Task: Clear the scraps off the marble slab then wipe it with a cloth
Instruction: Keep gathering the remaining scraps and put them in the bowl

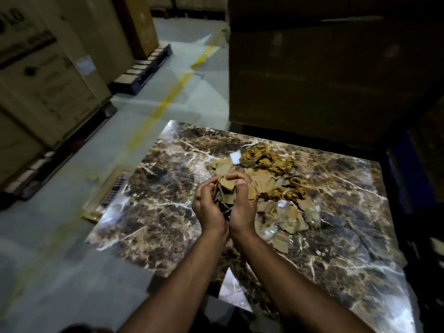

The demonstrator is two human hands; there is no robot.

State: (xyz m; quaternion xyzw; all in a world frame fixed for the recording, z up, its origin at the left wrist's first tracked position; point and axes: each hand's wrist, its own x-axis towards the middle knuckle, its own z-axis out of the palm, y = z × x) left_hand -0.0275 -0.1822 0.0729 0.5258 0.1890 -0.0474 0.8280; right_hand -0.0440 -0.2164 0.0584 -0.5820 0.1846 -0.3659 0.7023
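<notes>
A brown marble slab (168, 200) with white veins lies low in front of me. A heap of torn cardboard scraps (276, 207) and crumpled yellow-brown paper (264, 157) covers its middle and right. My left hand (206, 207) and my right hand (242, 207) are cupped together above the slab, fingers curled round a bundle of cardboard scraps (227, 191) held between them. Two small white pieces (235, 157) lie among the heap. No cloth is in view.
Tall cardboard boxes (324, 68) stand right behind the slab. More boxes on pallets (48, 80) line the left side. Grey floor with a yellow line (168, 97) runs between them. A flat cardboard piece (108, 188) lies at the slab's left edge.
</notes>
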